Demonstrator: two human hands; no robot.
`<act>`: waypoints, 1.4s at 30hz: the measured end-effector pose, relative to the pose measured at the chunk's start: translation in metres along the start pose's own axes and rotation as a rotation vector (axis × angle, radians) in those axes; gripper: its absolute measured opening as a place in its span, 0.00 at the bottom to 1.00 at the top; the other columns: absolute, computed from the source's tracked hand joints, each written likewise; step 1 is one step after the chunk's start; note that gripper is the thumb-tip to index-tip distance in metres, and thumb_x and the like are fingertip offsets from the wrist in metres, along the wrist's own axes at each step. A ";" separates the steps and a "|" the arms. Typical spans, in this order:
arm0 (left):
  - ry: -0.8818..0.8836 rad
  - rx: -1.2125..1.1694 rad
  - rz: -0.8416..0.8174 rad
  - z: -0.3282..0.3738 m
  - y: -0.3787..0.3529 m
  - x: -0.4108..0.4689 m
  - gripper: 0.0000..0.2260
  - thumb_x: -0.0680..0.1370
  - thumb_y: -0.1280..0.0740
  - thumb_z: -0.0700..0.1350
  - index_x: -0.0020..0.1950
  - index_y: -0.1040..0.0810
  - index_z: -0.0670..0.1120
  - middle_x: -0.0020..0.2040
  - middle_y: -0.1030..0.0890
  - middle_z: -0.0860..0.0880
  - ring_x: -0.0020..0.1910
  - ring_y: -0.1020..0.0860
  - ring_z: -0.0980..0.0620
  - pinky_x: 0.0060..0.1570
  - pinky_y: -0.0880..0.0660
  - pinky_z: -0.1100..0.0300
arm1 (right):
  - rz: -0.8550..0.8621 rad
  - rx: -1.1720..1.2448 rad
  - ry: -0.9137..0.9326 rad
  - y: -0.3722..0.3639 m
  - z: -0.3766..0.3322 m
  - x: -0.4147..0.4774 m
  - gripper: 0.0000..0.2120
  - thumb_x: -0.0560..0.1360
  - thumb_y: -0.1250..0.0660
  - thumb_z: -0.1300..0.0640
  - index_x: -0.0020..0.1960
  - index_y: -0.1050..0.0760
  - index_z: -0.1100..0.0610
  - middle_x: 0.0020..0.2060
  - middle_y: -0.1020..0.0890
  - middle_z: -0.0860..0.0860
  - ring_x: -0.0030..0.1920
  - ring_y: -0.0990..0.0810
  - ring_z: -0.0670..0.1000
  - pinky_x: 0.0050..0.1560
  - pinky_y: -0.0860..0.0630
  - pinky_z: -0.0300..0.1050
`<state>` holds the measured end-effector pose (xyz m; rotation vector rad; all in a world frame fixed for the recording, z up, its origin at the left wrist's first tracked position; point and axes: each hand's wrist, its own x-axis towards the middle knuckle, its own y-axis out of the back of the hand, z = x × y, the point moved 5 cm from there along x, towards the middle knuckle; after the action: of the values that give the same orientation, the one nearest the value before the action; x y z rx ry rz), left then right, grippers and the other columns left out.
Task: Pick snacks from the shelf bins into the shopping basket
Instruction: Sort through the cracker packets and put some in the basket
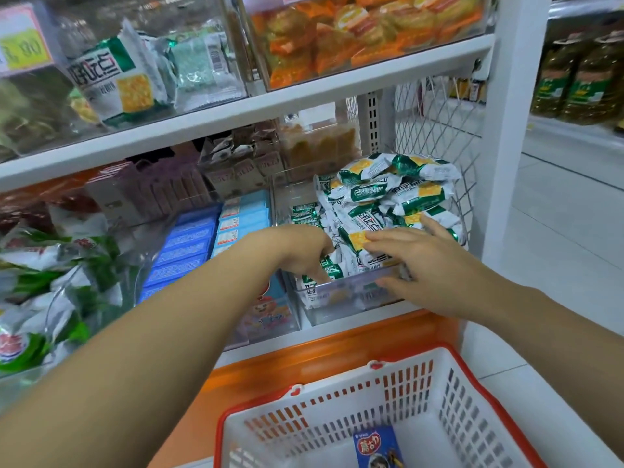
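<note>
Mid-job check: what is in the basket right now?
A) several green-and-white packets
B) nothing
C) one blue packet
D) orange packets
C: a single blue packet lies on the floor of the basket, and nothing else shows in the part of it that is in view.

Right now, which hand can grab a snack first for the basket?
Left, probably. The left hand has its fingers curled down around a packet at the front of the clear bin. The right hand lies flat on top of the pile, gripping nothing. The basket waits below both.
</note>
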<state>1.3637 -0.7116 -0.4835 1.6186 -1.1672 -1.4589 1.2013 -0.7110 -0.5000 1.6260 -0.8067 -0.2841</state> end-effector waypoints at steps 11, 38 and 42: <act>-0.047 -0.133 -0.203 0.002 -0.016 0.030 0.21 0.74 0.27 0.41 0.66 0.25 0.44 0.59 0.20 0.48 0.54 0.23 0.50 0.56 0.29 0.59 | 0.030 0.030 0.011 -0.002 0.002 0.001 0.25 0.77 0.37 0.46 0.73 0.37 0.43 0.74 0.40 0.37 0.74 0.44 0.39 0.74 0.64 0.50; 0.088 0.335 -0.016 -0.043 0.008 0.062 0.18 0.73 0.29 0.58 0.59 0.20 0.53 0.54 0.20 0.54 0.54 0.22 0.48 0.48 0.25 0.55 | 0.060 0.051 0.027 -0.002 0.008 0.006 0.23 0.76 0.36 0.46 0.70 0.33 0.42 0.71 0.37 0.36 0.72 0.40 0.37 0.72 0.66 0.47; 0.041 0.199 0.086 -0.042 0.018 0.054 0.11 0.76 0.32 0.51 0.56 0.19 0.49 0.51 0.20 0.52 0.50 0.24 0.49 0.45 0.27 0.55 | 0.040 0.046 0.015 0.000 0.007 0.007 0.23 0.76 0.37 0.45 0.70 0.34 0.42 0.71 0.38 0.34 0.72 0.41 0.37 0.72 0.66 0.46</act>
<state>1.4008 -0.7717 -0.4822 1.6989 -1.3774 -1.2837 1.2019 -0.7211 -0.5003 1.6514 -0.8385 -0.2260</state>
